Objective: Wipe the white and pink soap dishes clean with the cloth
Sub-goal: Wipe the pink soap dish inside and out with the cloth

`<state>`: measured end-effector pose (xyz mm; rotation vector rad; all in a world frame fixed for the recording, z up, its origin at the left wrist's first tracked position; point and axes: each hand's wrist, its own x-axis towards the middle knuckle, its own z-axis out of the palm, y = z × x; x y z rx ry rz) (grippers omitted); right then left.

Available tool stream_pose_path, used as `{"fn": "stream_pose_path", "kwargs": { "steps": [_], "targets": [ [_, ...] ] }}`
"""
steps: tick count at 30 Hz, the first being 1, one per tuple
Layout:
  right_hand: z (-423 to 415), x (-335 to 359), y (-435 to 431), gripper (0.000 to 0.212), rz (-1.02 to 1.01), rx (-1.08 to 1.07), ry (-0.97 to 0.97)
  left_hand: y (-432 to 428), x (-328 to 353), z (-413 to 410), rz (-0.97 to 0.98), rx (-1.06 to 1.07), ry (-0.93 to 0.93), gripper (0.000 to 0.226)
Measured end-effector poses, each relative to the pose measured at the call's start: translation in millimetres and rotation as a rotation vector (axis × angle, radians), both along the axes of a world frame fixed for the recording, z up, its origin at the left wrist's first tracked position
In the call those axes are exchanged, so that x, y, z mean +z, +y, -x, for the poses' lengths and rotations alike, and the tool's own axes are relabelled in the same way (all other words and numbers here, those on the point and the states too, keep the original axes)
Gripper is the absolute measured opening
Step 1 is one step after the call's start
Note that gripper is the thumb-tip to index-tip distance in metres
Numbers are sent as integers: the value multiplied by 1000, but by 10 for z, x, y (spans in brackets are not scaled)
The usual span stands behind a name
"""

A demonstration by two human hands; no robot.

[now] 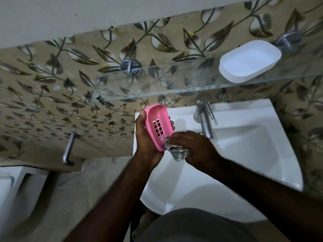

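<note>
My left hand [146, 137] grips the pink soap dish [158, 124] from behind, tilted on its long edge over the sink's left rim, its slotted inside facing me. My right hand [190, 145] is closed on a bunched grey-and-white cloth [178, 151] that presses against the pink dish's lower end. The white soap dish [250, 61] lies apart from both hands on the glass shelf [174, 91], up at the right, with nothing in it.
A white sink [244, 154] sits below my hands, with a chrome tap [203, 117] just right of them. The leaf-patterned tiled wall carries a metal bar [69, 149] at left. A white toilet [12, 193] stands at lower left.
</note>
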<state>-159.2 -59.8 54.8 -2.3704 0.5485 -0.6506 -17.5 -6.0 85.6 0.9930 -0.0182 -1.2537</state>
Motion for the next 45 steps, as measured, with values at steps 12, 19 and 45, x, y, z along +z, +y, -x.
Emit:
{"fn": "stream_pose_path", "kwargs": {
  "steps": [12,19,45],
  "targets": [
    [-6,-14,49,50,-38,32,9,23,-18,-2,-26,-19,-36,71],
    [-169,149,355,27,-625,-129,-205,7,22,-8,-13,-15,-77,70],
    [-60,-153,-153,40,247,158,76,-16,-27,-238,-176,-224,28,66]
  ]
}}
